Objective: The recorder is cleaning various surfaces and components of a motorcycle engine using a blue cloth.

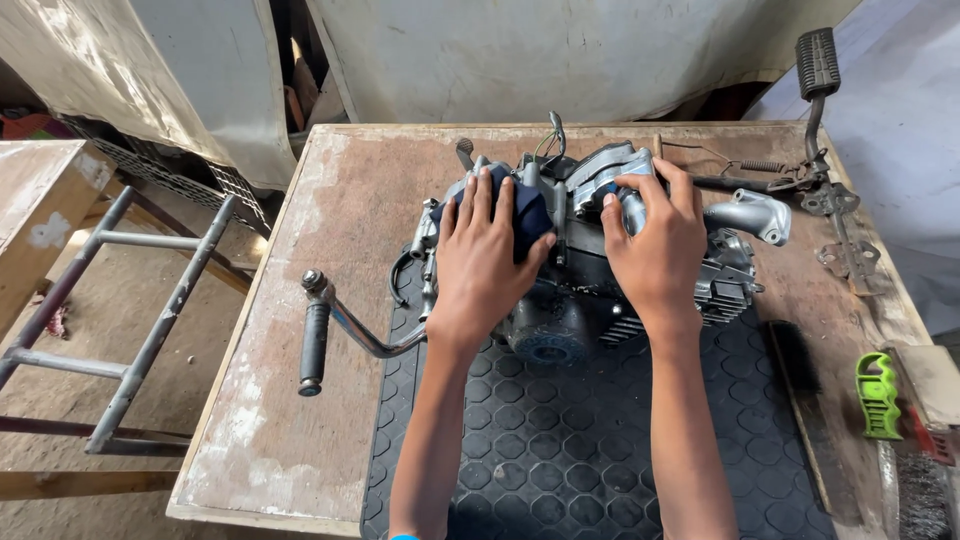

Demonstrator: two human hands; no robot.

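Observation:
A grey motorcycle engine lies on a black rubber mat on a worn wooden table. My left hand presses a dark blue cloth against the engine's left upper side. My right hand grips the engine's top casing on the right, fingers curled over a silver part. A kick-start lever with a black grip sticks out from the engine's left. A silver intake pipe juts out past my right hand.
Metal rods, a spring and a black-rubber foot pedal lie at the table's far right. A green-handled tool and a wire brush sit at the right edge. A metal ladder frame lies on the floor to the left.

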